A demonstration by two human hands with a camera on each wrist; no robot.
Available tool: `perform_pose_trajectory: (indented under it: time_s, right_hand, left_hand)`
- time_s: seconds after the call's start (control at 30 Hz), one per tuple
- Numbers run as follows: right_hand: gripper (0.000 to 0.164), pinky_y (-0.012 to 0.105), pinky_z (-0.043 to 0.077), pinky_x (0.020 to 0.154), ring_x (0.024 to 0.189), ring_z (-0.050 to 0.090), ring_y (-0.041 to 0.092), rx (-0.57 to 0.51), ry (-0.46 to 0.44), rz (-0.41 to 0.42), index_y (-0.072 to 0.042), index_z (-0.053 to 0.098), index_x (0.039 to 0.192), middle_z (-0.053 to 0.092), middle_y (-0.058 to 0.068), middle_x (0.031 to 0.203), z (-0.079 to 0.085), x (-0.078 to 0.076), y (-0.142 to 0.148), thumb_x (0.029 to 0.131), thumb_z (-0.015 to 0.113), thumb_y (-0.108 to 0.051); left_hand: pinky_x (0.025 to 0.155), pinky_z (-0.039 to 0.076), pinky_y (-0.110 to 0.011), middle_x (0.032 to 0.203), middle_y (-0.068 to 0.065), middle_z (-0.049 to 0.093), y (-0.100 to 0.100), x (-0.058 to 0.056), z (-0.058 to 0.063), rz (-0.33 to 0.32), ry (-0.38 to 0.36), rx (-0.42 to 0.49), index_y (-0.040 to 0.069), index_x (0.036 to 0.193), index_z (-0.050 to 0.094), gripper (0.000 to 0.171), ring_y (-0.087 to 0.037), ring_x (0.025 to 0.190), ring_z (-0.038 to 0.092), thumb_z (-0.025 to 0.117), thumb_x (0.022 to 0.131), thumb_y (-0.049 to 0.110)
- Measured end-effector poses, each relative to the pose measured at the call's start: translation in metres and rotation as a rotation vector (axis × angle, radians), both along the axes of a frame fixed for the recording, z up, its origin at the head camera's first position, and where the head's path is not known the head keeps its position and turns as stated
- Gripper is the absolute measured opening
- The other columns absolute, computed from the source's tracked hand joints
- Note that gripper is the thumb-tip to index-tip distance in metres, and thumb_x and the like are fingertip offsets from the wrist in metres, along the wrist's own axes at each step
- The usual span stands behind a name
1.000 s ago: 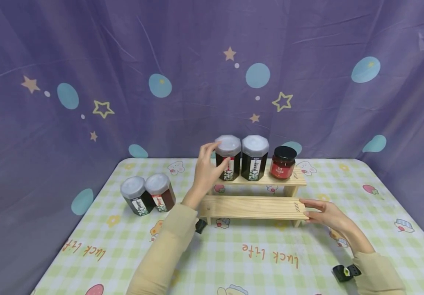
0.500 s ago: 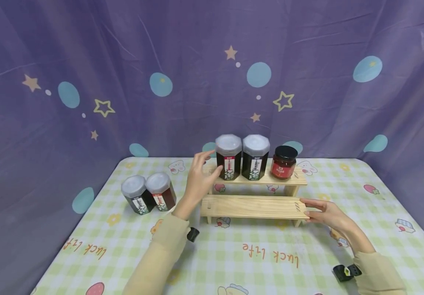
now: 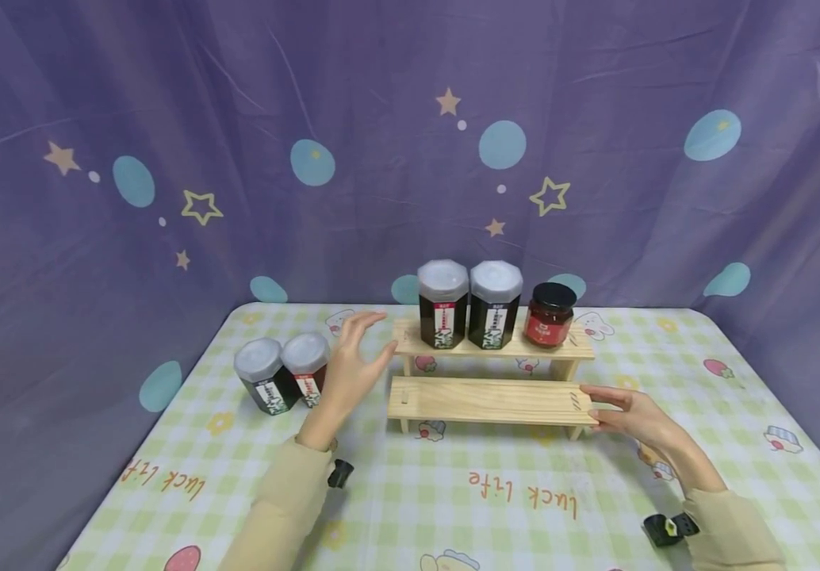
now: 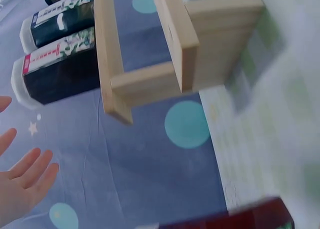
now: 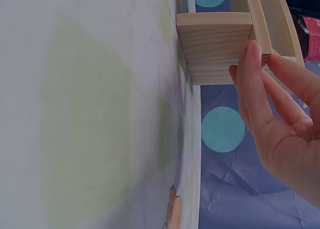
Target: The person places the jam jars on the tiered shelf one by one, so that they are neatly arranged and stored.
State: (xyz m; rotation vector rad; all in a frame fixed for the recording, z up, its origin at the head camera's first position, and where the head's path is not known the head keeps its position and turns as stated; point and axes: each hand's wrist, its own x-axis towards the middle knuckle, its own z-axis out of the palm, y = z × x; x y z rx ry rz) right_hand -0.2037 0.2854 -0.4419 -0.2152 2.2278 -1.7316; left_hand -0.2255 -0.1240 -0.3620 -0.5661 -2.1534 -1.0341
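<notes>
A two-step wooden shelf [image 3: 492, 400] stands on the table. Its upper step bears two dark jars with whitish lids, one red-labelled [image 3: 443, 317] and one blue-labelled [image 3: 494, 317], plus a small black-lidded jar [image 3: 549, 317] with a red label. My left hand [image 3: 353, 369] is in the air left of the shelf, holding nothing, fingers spread from the thumb; the left wrist view shows the fingers [image 4: 30, 171] apart from the jars. My right hand [image 3: 634, 416] pinches the right end of the lower step, thumb above and fingers beneath, as the right wrist view shows [image 5: 280, 109].
Two more whitish-lidded jars stand together on the table to the left, a dark one [image 3: 272, 392] and a reddish one [image 3: 308, 386] partly behind my left hand. A checked cloth [image 3: 524, 531] covers the table. A purple curtain [image 3: 396, 95] hangs behind.
My left hand has let go of the red-labelled jar on the upper step and drawn back to the left. The right hand stays at the shelf's end.
</notes>
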Motion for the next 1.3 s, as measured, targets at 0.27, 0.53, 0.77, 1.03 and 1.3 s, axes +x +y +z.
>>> perform_pose_trajectory:
  time_s: [0.27, 0.53, 0.77, 1.03, 1.3]
  right_hand:
    - [0.06, 0.033, 0.05, 0.077, 0.09, 0.06, 0.011, 0.009, -0.007, -0.006, 0.01, 0.031, 0.132, 0.029, 0.034, 0.132, -0.002, 0.002, 0.001, 0.085, 0.059, -0.015]
    - [0.06, 0.032, 0.049, 0.077, 0.089, 0.06, 0.009, 0.012, -0.007, -0.011, 0.01, 0.031, 0.132, 0.029, 0.034, 0.132, 0.0, 0.0, 0.0, 0.085, 0.059, -0.015]
    - [0.059, 0.033, 0.05, 0.076, 0.088, 0.06, 0.008, -0.007, 0.0, 0.003, 0.01, 0.03, 0.132, 0.026, 0.034, 0.133, 0.0, 0.001, 0.001, 0.086, 0.057, -0.014]
    - [0.058, 0.033, 0.05, 0.076, 0.089, 0.06, 0.007, 0.002, 0.022, 0.02, 0.011, 0.031, 0.131, 0.023, 0.033, 0.135, -0.002, 0.0, 0.002, 0.086, 0.057, -0.014]
    - [0.059, 0.035, 0.049, 0.077, 0.089, 0.061, 0.011, 0.006, 0.008, 0.008, 0.009, 0.032, 0.132, 0.025, 0.032, 0.135, -0.003, -0.001, 0.001, 0.085, 0.059, -0.016]
  left_hand:
    - [0.071, 0.045, -0.028, 0.116, -0.017, 0.048, -0.027, 0.015, 0.001, 0.063, 0.036, -0.059, 0.002, 0.112, 0.056, 0.04, -0.02, 0.081, 0.054, 0.069, 0.074, 0.007]
    - [0.081, 0.04, -0.049, 0.114, -0.02, 0.048, -0.053, 0.021, -0.004, 0.127, 0.063, -0.088, 0.001, 0.11, 0.057, 0.039, -0.035, 0.104, 0.045, 0.069, 0.073, 0.006]
    - [0.08, 0.037, -0.049, 0.113, -0.022, 0.047, -0.076, 0.027, -0.008, 0.157, 0.062, -0.054, -0.001, 0.109, 0.057, 0.037, -0.037, 0.104, 0.043, 0.066, 0.073, 0.002]
    - [0.082, 0.036, -0.049, 0.115, -0.024, 0.045, -0.099, 0.032, -0.015, 0.211, 0.047, -0.051, -0.003, 0.109, 0.056, 0.039, -0.038, 0.107, 0.04, 0.067, 0.072, -0.001]
    - [0.085, 0.032, -0.05, 0.119, -0.025, 0.042, -0.119, 0.035, -0.021, 0.287, -0.041, -0.097, -0.001, 0.111, 0.054, 0.041, -0.039, 0.109, 0.037, 0.067, 0.073, 0.002]
